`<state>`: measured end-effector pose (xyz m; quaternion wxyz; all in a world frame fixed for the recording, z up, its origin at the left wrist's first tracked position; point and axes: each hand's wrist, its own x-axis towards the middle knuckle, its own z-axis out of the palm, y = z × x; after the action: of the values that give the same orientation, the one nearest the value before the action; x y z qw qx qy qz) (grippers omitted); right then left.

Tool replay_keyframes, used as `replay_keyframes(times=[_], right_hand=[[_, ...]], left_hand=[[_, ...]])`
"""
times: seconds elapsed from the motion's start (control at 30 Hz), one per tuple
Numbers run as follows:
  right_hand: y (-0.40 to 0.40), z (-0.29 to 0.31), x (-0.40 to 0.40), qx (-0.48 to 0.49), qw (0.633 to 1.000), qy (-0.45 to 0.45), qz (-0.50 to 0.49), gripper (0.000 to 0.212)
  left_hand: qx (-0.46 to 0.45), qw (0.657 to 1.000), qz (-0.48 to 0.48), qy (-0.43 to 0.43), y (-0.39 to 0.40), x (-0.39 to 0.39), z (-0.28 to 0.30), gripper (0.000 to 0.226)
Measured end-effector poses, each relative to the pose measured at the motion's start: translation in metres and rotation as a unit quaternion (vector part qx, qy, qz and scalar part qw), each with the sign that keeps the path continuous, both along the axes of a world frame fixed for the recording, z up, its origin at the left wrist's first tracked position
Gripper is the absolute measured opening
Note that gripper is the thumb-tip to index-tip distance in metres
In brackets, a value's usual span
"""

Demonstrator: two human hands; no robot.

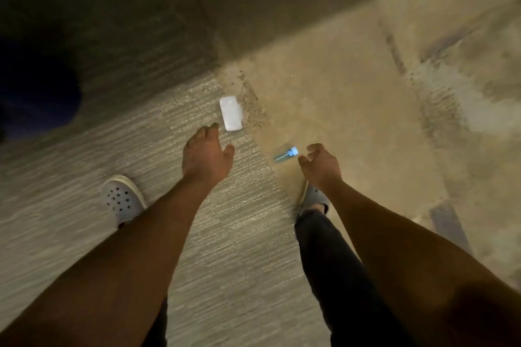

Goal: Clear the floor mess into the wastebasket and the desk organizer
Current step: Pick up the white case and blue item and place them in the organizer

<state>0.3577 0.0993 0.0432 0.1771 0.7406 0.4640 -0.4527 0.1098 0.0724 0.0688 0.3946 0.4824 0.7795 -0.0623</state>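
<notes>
A white rectangular object [231, 117] lies on the carpeted floor [214, 234], just beyond the fingertips of my left hand [205, 160]. That hand hovers open with fingers spread and holds nothing. A small blue-capped object [286, 154] lies on the floor between both hands. My right hand [320, 166] is just to its right, fingers curled but apart, empty. No wastebasket or desk organizer is in view.
My two feet in pale perforated clogs [122, 198] stand on the carpet; the right clog [314, 198] is partly hidden by my right arm. A dark rounded shape [36, 93] fills the left edge. The floor is dim and blurred towards the top.
</notes>
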Motion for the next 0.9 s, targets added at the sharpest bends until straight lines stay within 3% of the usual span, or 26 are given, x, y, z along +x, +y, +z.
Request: replay_keyframes(times=[0.1, 0.3, 0.5, 0.63, 0.73, 0.8, 0.9], right_hand=[[-0.01, -0.071, 0.008, -0.017, 0.999, -0.026, -0.011, 0.044], [-0.031, -0.162, 0.009, -0.004, 0.992, -0.07, -0.101, 0.076], [-0.031, -0.191, -0.002, 0.04, 0.991, -0.075, -0.1, 0.047], [-0.032, -0.172, -0.014, 0.068, 0.995, -0.032, -0.065, 0.024], [-0.027, -0.129, -0.043, 0.075, 0.996, 0.04, -0.039, 0.022], [-0.021, -0.088, -0.064, 0.079, 0.993, 0.085, -0.038, 0.025], [-0.013, -0.017, -0.093, 0.091, 0.987, 0.13, -0.029, 0.025]], left_hand=[[0.001, 1.0, -0.009, 0.001, 0.011, -0.002, -0.065, 0.068], [-0.032, 0.997, 0.046, -0.047, 0.031, 0.005, -0.162, 0.096], [0.066, 0.982, 0.175, -0.009, 0.039, 0.027, -0.203, 0.076], [0.043, 0.951, 0.285, -0.11, 0.035, 0.024, -0.188, 0.046], [-0.024, 0.868, 0.418, -0.266, 0.017, 0.007, -0.142, 0.042], [-0.048, 0.837, 0.443, -0.318, 0.001, -0.002, -0.102, 0.042], [-0.048, 0.819, 0.451, -0.352, -0.021, -0.016, -0.026, 0.035]])
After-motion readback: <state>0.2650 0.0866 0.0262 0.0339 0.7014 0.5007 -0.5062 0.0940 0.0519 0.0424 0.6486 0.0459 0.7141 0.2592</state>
